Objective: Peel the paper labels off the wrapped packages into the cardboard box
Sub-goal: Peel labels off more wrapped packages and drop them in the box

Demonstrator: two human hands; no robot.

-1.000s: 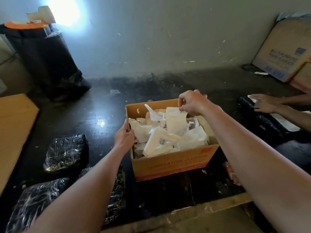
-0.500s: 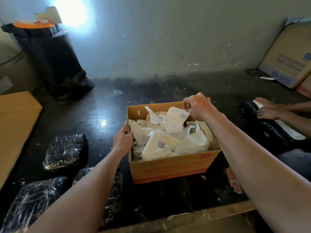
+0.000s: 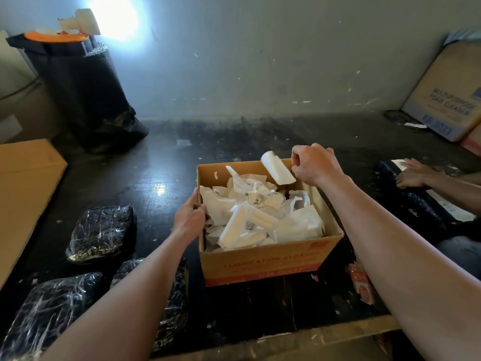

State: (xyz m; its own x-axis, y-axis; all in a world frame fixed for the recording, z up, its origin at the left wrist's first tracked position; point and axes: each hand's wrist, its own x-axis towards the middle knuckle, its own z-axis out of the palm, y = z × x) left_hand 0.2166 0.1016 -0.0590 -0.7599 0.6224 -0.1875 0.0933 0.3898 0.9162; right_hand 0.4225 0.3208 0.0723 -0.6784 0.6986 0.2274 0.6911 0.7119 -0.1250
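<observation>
The left hand grips the left wall of the box to keep it from sliding, while the right hand pinches a curled label above the far side, probably ready to drop it in.

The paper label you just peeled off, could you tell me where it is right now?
In the head view, the paper label is at the right hand, over the far right corner of the cardboard box, above the heap of discarded labels.
</observation>
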